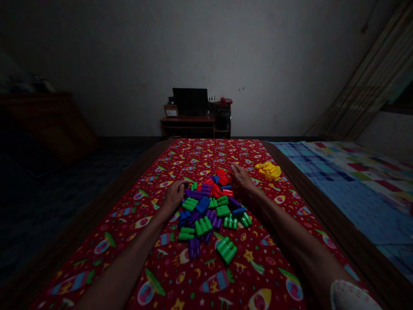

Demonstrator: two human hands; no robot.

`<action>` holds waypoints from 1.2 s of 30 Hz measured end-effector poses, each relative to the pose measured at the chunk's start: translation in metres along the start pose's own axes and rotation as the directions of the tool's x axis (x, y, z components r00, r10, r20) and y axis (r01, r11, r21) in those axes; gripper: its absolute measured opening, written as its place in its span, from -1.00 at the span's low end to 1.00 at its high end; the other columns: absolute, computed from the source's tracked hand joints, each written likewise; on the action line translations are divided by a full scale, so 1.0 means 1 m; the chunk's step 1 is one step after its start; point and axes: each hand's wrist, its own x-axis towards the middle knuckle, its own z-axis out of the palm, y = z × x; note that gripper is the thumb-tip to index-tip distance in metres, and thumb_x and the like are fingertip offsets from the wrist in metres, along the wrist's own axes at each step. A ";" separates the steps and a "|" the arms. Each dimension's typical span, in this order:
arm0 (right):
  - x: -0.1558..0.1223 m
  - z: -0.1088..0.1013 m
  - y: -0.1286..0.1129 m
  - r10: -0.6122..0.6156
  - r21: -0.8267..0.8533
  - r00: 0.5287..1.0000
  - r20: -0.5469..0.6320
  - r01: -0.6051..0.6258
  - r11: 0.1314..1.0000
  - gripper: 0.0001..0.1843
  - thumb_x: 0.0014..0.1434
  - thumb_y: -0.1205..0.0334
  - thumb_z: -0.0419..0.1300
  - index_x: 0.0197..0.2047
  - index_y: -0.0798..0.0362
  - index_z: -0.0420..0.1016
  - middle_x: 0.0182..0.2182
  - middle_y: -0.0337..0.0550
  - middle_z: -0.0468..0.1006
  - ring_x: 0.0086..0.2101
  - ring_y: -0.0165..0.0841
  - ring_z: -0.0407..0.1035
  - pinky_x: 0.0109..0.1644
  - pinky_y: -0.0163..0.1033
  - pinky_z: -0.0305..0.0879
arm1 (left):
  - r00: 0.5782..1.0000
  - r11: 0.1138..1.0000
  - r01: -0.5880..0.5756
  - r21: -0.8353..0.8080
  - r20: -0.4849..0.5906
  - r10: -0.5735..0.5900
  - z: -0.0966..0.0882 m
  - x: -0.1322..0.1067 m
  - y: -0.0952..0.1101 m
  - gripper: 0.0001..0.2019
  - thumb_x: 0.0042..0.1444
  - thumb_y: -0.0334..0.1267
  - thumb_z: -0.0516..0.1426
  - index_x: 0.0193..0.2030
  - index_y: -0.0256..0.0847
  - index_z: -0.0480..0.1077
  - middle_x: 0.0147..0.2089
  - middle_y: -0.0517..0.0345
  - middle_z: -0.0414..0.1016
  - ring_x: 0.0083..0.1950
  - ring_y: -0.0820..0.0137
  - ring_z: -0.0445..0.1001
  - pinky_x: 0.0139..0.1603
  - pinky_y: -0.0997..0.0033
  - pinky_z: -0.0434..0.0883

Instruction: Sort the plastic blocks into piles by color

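A heap of plastic building blocks (209, 211) in green, purple, blue and red lies on a red patterned bed sheet (200, 280). My left hand (175, 194) rests at the heap's left edge, fingers curled against a purple block. My right hand (240, 178) lies at the heap's far right edge, fingers stretched towards the red blocks (221, 181). A separate small cluster of yellow blocks (269, 171) sits to the right of my right hand. One green block (226, 249) lies apart, nearest to me.
A wooden frame (329, 224) borders the sheet on the right, with a blue checked mattress (351, 189) beyond it. A low desk with a dark screen (190, 103) stands against the far wall. The floor at left is dark.
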 end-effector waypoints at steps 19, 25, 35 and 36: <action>-0.020 0.019 -0.019 -0.050 -0.173 0.908 0.415 0.133 0.976 -0.44 0.14 0.00 0.19 0.16 0.07 0.44 -0.20 -0.10 0.60 -0.20 -0.24 0.46 -0.09 -0.20 0.32 | 1.000 0.999 0.005 0.042 -0.004 -0.005 -0.002 0.001 -0.004 -0.64 0.10 -0.21 -0.09 -0.20 -0.18 0.51 -0.15 0.07 0.61 -0.13 0.29 0.54 -0.02 0.25 0.47; -0.014 0.014 -0.021 -0.054 -0.282 0.909 0.413 0.184 0.942 -0.51 0.07 0.16 0.25 0.09 0.09 0.51 -0.25 -0.13 0.60 -0.25 -0.29 0.45 -0.15 -0.27 0.29 | 1.000 0.998 -0.007 0.057 -0.006 0.007 -0.002 0.002 -0.003 -0.64 0.10 -0.21 -0.09 -0.18 -0.19 0.51 -0.16 0.06 0.61 -0.15 0.29 0.54 -0.03 0.24 0.47; 0.013 -0.020 0.042 0.052 -0.240 0.987 -0.149 -0.087 0.967 -0.53 0.18 0.18 0.08 0.12 0.16 0.45 -0.14 0.03 0.59 -0.12 -0.17 0.46 0.01 -0.06 0.34 | 1.000 0.999 -0.003 0.044 -0.005 0.004 -0.002 0.005 -0.007 -0.64 0.05 -0.21 -0.08 -0.21 -0.18 0.51 -0.19 0.06 0.61 -0.15 0.27 0.55 -0.03 0.25 0.48; 0.013 -0.019 0.046 0.036 -0.258 0.984 -0.176 -0.081 0.963 -0.51 0.19 0.17 0.07 0.15 0.16 0.43 -0.12 0.05 0.58 -0.09 -0.15 0.44 0.04 -0.01 0.32 | 1.000 0.999 -0.001 0.044 -0.005 0.001 -0.002 0.005 -0.007 -0.64 0.05 -0.21 -0.08 -0.21 -0.19 0.51 -0.18 0.05 0.61 -0.15 0.26 0.55 -0.03 0.24 0.48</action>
